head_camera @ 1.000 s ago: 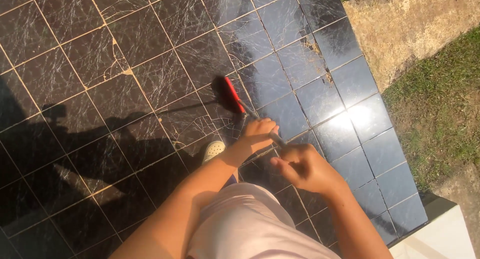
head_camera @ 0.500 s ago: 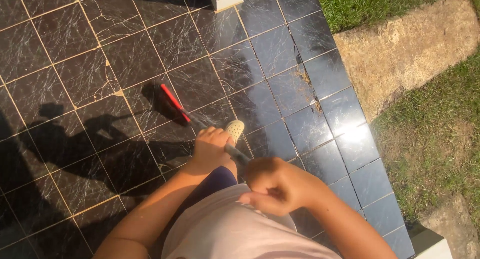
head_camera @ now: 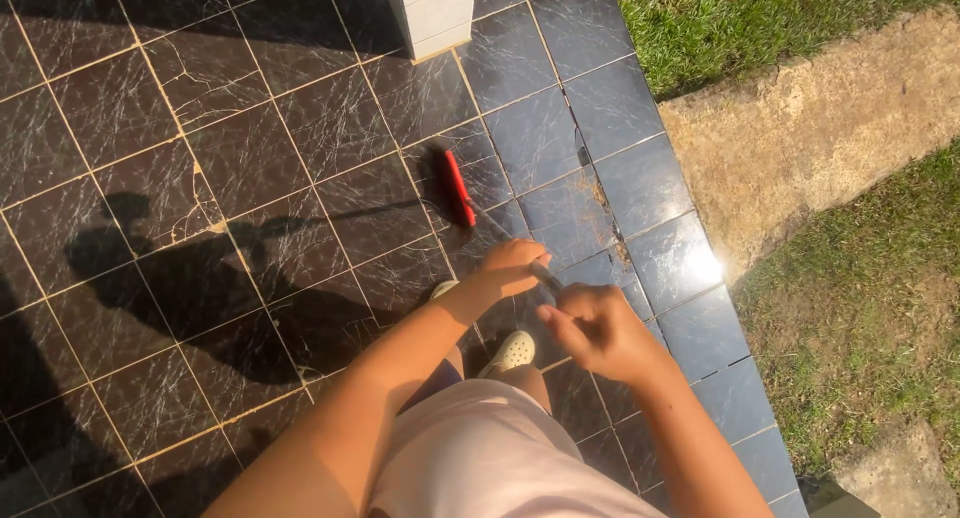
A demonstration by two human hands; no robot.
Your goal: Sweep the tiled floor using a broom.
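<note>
A broom with a red head rests on the dark marbled floor tiles, its grey handle running back toward me. My left hand grips the handle lower down, nearer the head. My right hand is closed around the handle's upper end, just behind the left. The broom head lies ahead of my hands, near the middle of the view. Below my hands I see my pale shirt, dark shorts and a light clog.
A white pillar base stands at the top centre. The tiled floor ends at its right edge, with cracked tiles there. Beyond it lie a concrete slab and grass. My shadow falls on the tiles at left.
The broom head has swung from the left back to the right and farther from me. My hands moved right with it, and the view shifted slightly.
</note>
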